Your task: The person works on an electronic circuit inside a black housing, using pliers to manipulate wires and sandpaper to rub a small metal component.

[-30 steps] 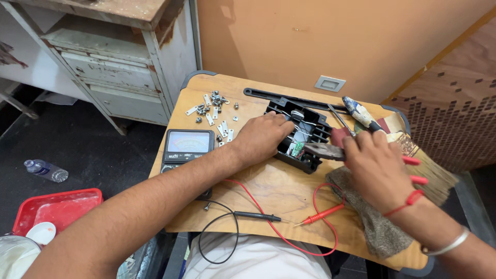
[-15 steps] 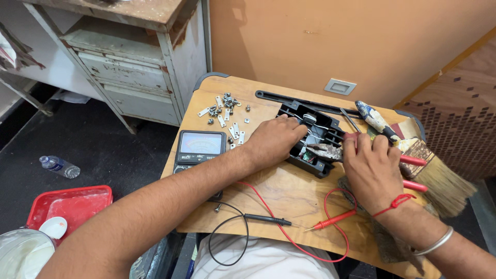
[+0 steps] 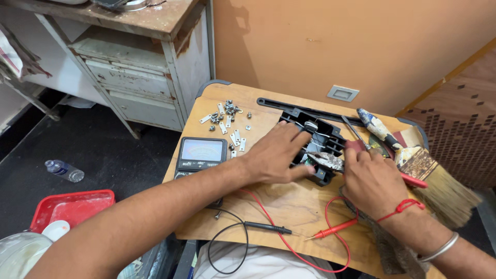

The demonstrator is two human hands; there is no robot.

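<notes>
At frame centre, the left hand [image 3: 279, 155] presses flat, fingers apart, on the black plastic housing [image 3: 315, 142]; the right hand [image 3: 372, 178] is clamped on pliers [image 3: 328, 161].

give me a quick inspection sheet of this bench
surface: small wooden board, worn.
job's things: black plastic housing; left hand rests on it, right hand works pliers at its edge.
clutter: metal brackets and screws, paintbrush, screwdriver, rag.
grippers: both hands bare.
cables: red probe and black probe, leads looping from analog multimeter.
surroundings: rusty cabinet, red tray, plastic bottle.
</notes>
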